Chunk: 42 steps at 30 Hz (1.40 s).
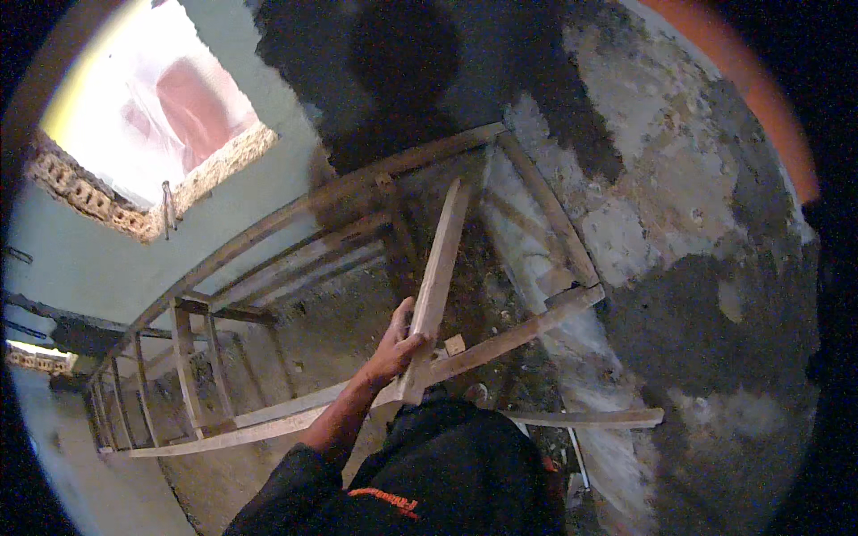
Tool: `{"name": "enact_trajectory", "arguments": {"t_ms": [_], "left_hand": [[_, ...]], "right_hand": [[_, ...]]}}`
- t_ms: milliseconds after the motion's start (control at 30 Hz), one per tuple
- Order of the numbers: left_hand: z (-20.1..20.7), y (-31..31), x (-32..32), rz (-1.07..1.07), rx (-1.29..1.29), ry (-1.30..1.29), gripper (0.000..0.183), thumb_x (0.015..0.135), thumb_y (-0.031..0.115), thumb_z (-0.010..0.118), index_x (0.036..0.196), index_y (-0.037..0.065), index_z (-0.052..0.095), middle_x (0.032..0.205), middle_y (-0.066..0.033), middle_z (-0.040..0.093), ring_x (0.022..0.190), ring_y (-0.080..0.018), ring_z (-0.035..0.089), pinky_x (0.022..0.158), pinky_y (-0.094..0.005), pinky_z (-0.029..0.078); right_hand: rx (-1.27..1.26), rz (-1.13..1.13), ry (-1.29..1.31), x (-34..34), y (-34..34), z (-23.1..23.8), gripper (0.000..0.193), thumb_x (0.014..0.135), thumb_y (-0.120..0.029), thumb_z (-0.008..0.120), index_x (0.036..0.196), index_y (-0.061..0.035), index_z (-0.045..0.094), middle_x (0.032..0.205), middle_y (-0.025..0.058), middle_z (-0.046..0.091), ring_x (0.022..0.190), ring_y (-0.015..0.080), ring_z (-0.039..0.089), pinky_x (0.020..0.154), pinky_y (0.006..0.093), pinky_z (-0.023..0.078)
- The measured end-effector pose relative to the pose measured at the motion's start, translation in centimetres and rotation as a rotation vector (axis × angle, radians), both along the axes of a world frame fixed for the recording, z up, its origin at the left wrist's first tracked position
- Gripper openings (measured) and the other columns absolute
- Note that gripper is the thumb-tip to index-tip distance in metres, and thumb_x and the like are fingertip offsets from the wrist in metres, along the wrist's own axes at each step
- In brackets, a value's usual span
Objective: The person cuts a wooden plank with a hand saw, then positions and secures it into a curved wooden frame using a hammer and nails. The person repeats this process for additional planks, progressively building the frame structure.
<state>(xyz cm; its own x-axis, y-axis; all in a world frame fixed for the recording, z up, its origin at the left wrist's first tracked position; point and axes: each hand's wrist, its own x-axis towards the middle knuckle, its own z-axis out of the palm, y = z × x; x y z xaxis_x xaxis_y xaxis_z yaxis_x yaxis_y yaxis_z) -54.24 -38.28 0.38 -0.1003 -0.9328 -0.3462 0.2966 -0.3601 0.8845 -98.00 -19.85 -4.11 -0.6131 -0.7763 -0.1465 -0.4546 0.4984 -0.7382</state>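
My left hand (391, 353) is closed around a squared wooden plank (440, 259) near its lower end. The plank slants up and away from my body, its far end pointing at the wall. Around and beneath it is a long timber frame (516, 333), built of rails and crosspieces, which stretches off to the far left. Close to the hand, a small pale wooden piece (456, 344) shows beside the near rail. My right hand is out of sight.
A window opening (188, 107) with rough brick edges and plastic sheeting is at the upper left. Patchy, partly plastered wall (670, 161) rises at the right. Another wooden board (608, 418) juts out at lower right, above a thin white rod (579, 456).
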Motion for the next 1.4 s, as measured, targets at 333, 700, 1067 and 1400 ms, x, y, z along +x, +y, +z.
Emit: {"name": "enact_trajectory", "arguments": {"t_ms": [333,700,1067,1400], "left_hand": [[-5.2,-6.6,-4.5,-0.173,0.16,0.683,0.064,0.08,0.008,0.079,0.135,0.006,0.046,0.113,-0.0102,0.062,0.105,-0.0269,0.063,0.095,-0.0465,0.053],[-10.8,-10.8,-3.4,-0.169,0.251,0.508,0.056,0.085,-0.001,0.067,0.135,0.011,0.044,0.117,-0.01,0.06,0.11,-0.032,0.061,0.092,-0.061,0.052],[-10.7,-10.2,-3.5,-0.062,0.255,0.396,0.06,0.08,-0.004,0.069,0.134,0.01,0.047,0.112,-0.0083,0.062,0.102,-0.03,0.064,0.09,-0.0504,0.056],[-12.6,-9.5,-3.3,-0.011,0.168,0.227,0.054,0.08,-0.004,0.07,0.13,0.006,0.051,0.108,-0.0092,0.066,0.099,-0.0252,0.067,0.087,-0.0421,0.057]], "right_hand": [[0.126,0.098,0.057,5.1,4.2,2.3,0.046,0.088,-0.041,0.07,0.114,-0.0031,0.063,0.107,0.0137,0.067,0.089,0.0298,0.066,0.079,0.0445,0.054],[0.187,0.123,0.09,7.2,3.9,4.6,0.044,0.089,-0.041,0.07,0.11,-0.0037,0.064,0.103,0.0135,0.067,0.086,0.0291,0.066,0.077,0.0443,0.054],[0.212,0.125,0.099,9.3,4.3,5.1,0.042,0.089,-0.042,0.071,0.107,-0.0043,0.065,0.099,0.0133,0.068,0.084,0.0285,0.066,0.076,0.0441,0.053],[0.163,0.255,0.185,9.8,1.1,5.3,0.041,0.09,-0.043,0.071,0.104,-0.0049,0.066,0.095,0.0131,0.068,0.081,0.0279,0.066,0.074,0.0438,0.053]]}}
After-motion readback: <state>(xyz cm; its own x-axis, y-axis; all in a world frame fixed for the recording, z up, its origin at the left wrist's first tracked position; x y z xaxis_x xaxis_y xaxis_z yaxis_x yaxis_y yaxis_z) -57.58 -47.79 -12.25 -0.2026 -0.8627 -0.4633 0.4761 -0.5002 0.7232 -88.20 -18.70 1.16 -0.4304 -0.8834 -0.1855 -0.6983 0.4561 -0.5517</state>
